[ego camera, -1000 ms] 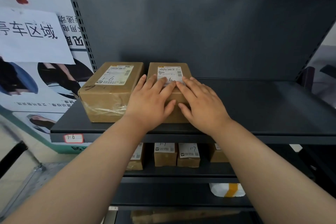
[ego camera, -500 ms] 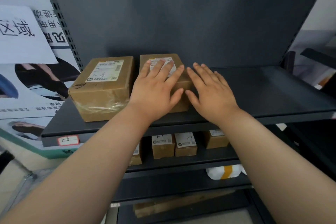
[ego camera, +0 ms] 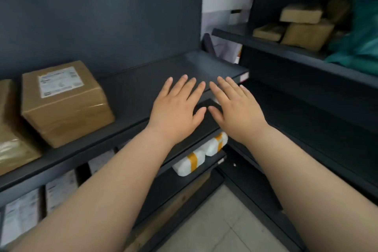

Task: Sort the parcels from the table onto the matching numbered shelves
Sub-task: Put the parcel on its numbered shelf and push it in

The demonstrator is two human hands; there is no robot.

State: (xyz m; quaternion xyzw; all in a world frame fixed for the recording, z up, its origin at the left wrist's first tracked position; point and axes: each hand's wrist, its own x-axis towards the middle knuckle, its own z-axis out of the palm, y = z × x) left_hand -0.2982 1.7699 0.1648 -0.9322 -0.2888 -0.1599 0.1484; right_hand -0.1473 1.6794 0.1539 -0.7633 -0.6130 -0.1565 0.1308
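A brown cardboard parcel [ego camera: 65, 102] with a white label stands on the dark shelf [ego camera: 131, 88] at the left, and a second brown parcel [ego camera: 12, 129] shows partly at the left edge. My left hand [ego camera: 177, 108] and my right hand [ego camera: 235, 108] hover side by side over the shelf's front edge, to the right of the parcels. Both hands are flat, fingers spread, holding nothing and touching no parcel.
Below are more labelled parcels [ego camera: 59, 188] and a white packet with orange tape [ego camera: 200, 155]. A second dark rack [ego camera: 306, 55] at the right carries brown boxes [ego camera: 304, 26] and a green bag [ego camera: 360, 43]. Pale floor tiles [ego camera: 221, 225] lie between the racks.
Both hands came off the right-hand parcel and drew back to the right. The view swung right, so the parcels now sit at the left and the second rack appears.
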